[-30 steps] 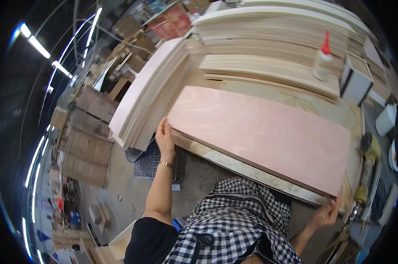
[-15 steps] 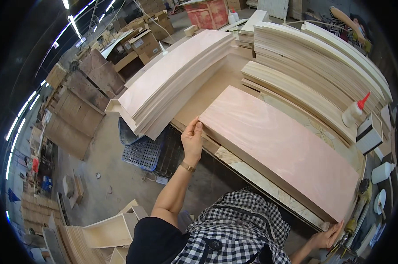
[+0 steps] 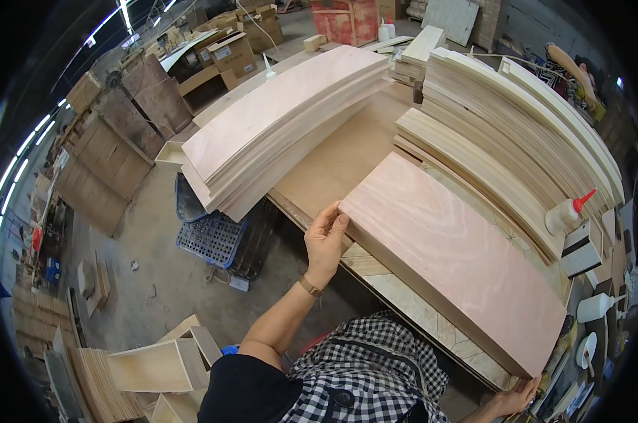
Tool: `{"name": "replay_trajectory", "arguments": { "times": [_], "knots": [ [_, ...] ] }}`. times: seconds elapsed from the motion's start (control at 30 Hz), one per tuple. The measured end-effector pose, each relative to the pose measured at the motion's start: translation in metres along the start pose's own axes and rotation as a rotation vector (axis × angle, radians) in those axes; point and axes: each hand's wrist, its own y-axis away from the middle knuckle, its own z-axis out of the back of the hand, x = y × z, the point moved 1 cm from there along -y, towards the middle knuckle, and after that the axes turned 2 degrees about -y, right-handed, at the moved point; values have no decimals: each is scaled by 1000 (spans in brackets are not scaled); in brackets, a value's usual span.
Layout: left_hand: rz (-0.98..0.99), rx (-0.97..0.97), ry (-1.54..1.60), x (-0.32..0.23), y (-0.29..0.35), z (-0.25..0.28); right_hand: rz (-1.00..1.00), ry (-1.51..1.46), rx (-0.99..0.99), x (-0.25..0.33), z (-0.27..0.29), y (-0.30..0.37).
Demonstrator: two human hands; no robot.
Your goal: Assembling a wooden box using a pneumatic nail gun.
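A long, shallow wooden box (image 3: 453,261) with a pinkish plywood face on top lies slantwise across the workbench. My left hand (image 3: 326,243) grips its left corner, thumb and fingers pinched at the edge. At the near right corner, my right hand (image 3: 513,400) has its fingers closed against the end of the box; part of that hand is hidden by the lower rim. Beneath the box, patterned boards (image 3: 403,290) show along the bench's near side. Beyond it lie stacked pale wooden strips (image 3: 467,166).
A stack of pinkish panels (image 3: 283,106) stands at the bench's left end. On the right are a red-capped glue bottle (image 3: 564,215), a white bottle (image 3: 594,308) and a white bowl (image 3: 585,349). A blue basket (image 3: 209,243) sits on the floor; open wooden boxes (image 3: 153,366) lie lower left.
The view has turned slightly. The box's left end and my left hand sit a little farther right over the bench. Both hands keep their hold on the box.
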Motion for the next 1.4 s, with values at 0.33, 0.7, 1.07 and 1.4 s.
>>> {"name": "replay_trajectory", "arguments": {
  "times": [0.33,0.7,1.07,1.4],
  "knots": [
    [-7,-60,-179,3,4,13,-416,-296,110,39,-11,14],
    [71,-63,-212,9,-22,1,142,39,23,48,-23,41],
    [51,-29,-201,15,-40,22,44,-140,216,43,-2,31],
    [52,51,-175,27,-60,43,-226,-434,234,37,-5,22]
  ]
}}
